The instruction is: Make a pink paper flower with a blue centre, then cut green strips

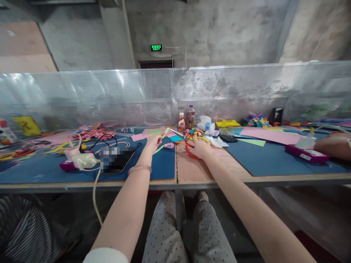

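Observation:
My left hand [154, 141] pinches a light green paper strip [166, 132] that sticks up from its fingertips. My right hand [200, 148] is wrapped round the handles of a pair of scissors [177, 134], one loop orange-red and the other yellow. The blades point left, with their tip close to the strip; whether they touch it I cannot tell. Between my hands a small pink curled paper piece [169, 145] lies on the blue mat. Behind the scissors is a heap of multicoloured paper flowers [193, 132]. Green and pink sheets [145, 133] lie beyond my left hand.
Two bottles [190, 117] and a tissue pack [206, 123] stand behind the scissors. A phone [120, 159] and a hose-fitted device [82, 160] lie left. Pink paper pieces [94, 132] are piled behind them. On the right are a purple box [307, 153] and another person's arm [333, 147].

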A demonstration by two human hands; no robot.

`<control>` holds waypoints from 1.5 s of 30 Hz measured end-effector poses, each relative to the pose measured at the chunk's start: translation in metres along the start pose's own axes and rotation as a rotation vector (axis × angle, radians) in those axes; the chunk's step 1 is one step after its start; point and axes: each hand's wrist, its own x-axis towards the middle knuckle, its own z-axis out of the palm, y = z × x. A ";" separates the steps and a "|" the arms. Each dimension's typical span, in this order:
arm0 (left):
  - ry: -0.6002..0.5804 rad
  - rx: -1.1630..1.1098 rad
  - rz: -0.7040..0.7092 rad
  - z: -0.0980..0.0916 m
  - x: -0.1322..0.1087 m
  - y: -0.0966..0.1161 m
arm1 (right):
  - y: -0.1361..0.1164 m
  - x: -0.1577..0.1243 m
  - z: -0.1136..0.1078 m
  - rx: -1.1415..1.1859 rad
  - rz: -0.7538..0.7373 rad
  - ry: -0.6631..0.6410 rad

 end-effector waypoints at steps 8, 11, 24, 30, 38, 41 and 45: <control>0.000 0.004 0.001 0.001 -0.001 0.001 | 0.000 0.000 0.001 0.005 -0.001 0.001; -0.008 0.009 -0.010 0.001 -0.001 0.001 | 0.001 0.000 0.002 0.006 -0.002 0.001; 0.006 -0.011 -0.005 -0.001 0.001 0.001 | 0.001 -0.001 0.003 -0.004 -0.013 0.025; 0.011 -0.016 0.006 -0.001 0.003 0.000 | 0.001 -0.001 0.002 -0.007 -0.024 0.024; 0.006 0.009 0.010 -0.001 0.003 -0.001 | 0.001 -0.001 0.002 -0.010 -0.025 0.012; -0.008 0.026 -0.003 -0.001 0.003 -0.002 | 0.001 -0.002 0.002 -0.013 -0.021 0.013; -0.074 0.051 -0.028 -0.001 0.005 -0.006 | 0.001 -0.001 0.002 -0.015 -0.019 0.006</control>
